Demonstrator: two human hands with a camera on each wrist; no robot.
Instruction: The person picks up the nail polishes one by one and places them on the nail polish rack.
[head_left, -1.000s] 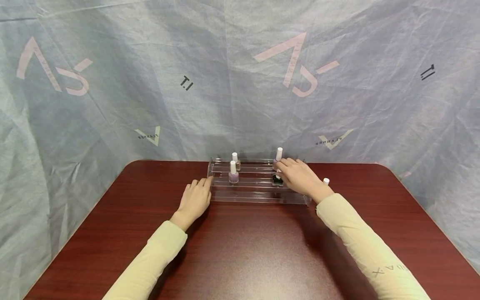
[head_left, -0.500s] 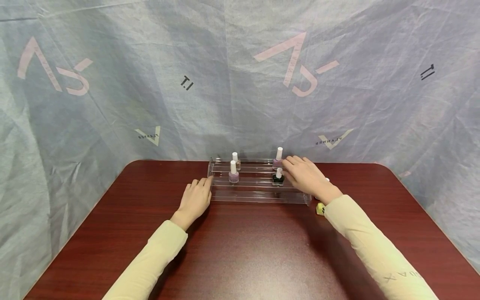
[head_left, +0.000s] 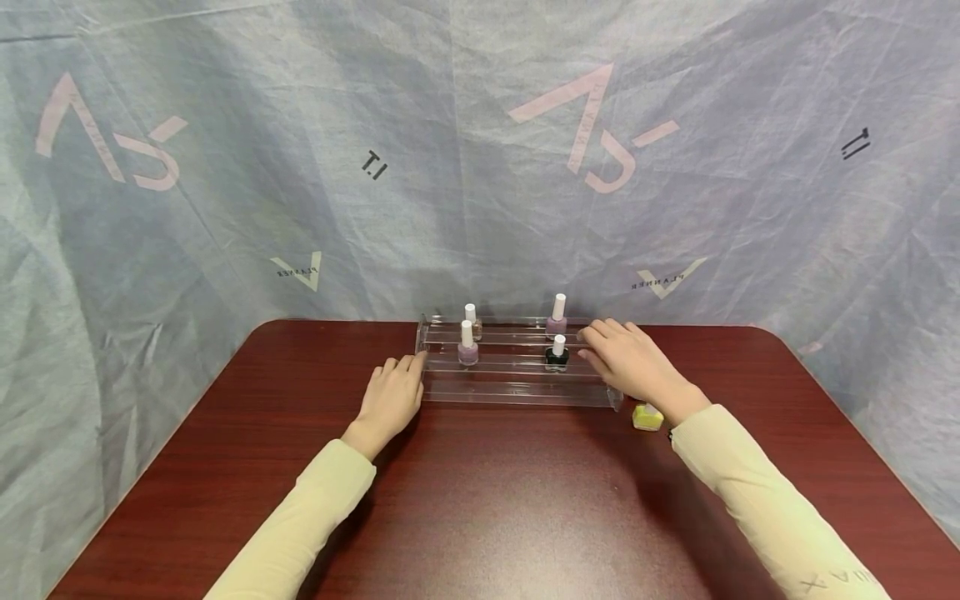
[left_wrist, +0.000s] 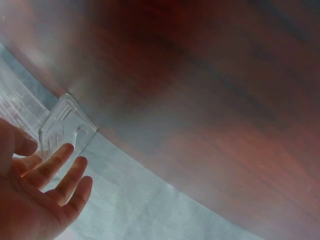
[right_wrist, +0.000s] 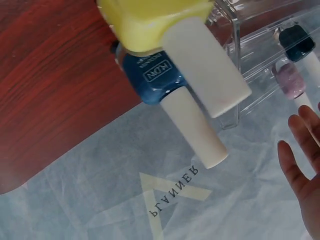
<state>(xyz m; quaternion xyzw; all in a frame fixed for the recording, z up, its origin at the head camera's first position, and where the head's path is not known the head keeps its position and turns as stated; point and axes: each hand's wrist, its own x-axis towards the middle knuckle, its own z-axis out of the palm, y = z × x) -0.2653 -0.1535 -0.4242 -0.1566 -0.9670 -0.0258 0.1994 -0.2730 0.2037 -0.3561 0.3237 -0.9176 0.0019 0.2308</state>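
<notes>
Fingers of the right hand [head_left: 630, 362] are loosely released, just right of the black bottle [head_left: 557, 358], lower right of frame centre. The left hand [head_left: 392, 400], fingers relaxed, lies at the clear rack's [head_left: 510, 388] left end.

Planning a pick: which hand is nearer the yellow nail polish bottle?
The right hand, just beyond the yellow nail polish bottle, at the right end of the clear rack. The left hand is at the rack's left end.
</notes>
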